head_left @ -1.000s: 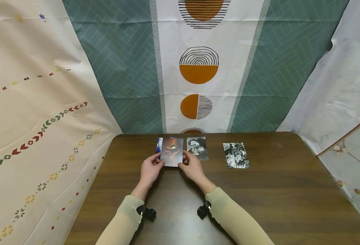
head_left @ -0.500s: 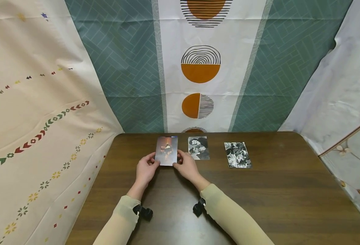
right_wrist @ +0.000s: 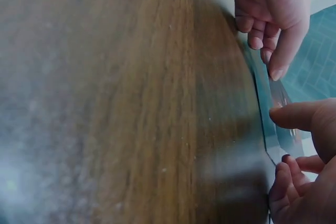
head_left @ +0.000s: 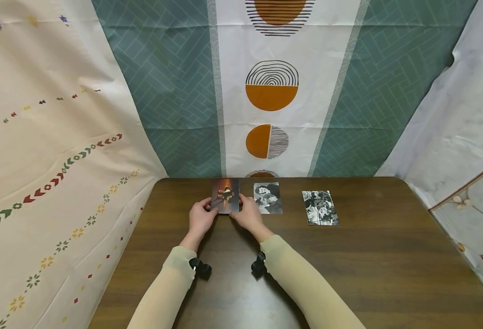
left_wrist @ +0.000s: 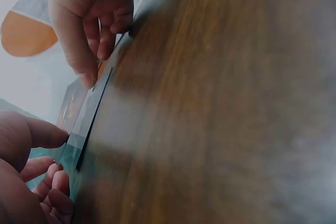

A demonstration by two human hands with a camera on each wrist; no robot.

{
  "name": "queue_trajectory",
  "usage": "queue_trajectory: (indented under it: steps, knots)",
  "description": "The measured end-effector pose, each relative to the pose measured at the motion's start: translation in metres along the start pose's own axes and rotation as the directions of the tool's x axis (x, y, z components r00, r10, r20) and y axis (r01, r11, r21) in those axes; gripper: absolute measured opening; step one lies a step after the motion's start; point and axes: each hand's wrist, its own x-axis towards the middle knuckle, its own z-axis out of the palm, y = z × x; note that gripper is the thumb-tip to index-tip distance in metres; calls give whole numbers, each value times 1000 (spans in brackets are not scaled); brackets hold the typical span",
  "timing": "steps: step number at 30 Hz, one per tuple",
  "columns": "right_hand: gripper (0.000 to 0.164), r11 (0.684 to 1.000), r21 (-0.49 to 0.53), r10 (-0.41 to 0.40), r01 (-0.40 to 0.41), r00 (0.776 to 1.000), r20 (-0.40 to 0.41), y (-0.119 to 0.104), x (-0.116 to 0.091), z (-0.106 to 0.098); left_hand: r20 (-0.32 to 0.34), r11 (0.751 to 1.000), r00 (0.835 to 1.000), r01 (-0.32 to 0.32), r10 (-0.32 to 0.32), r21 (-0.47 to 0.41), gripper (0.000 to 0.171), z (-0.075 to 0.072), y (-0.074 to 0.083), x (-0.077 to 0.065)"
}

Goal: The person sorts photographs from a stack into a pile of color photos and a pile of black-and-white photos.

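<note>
A glossy colour photo print (head_left: pixel 226 194), dark with an orange glow at its top, is between my two hands near the table's far edge. My left hand (head_left: pixel 202 219) pinches its lower left corner, thumb in front and fingers behind. Its lower right corner is pinched by my right hand (head_left: pixel 249 217) in the same way. In the left wrist view the held print (left_wrist: pixel 70 100) leans close over another flat print (left_wrist: pixel 86 132) lying on the table. From the head, that lower print is hidden behind the held one.
Just right of my right hand lies a black-and-white photo (head_left: pixel 268 198). Farther right is another black-and-white photo (head_left: pixel 321 208), slightly turned. The brown wooden table (head_left: pixel 368 269) ends at a green and white patterned cloth (head_left: pixel 348 114) behind.
Both hands have carried the colour print left, then away toward the far edge. The blue-edged print that showed beside it a second ago is now covered.
</note>
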Motion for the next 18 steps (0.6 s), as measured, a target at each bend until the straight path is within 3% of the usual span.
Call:
queue_trajectory:
  steps: [8, 18]
  knots:
    - [78, 995, -72, 64, -64, 998, -7, -3, 4, 4, 28, 995, 999, 40, -43, 91, 52, 4, -1, 10]
    - [79, 982, -134, 133, -129, 991, 17, -1, 11, 5, 60, 981, 997, 37, -49, 192, 56, 3, 2, 10]
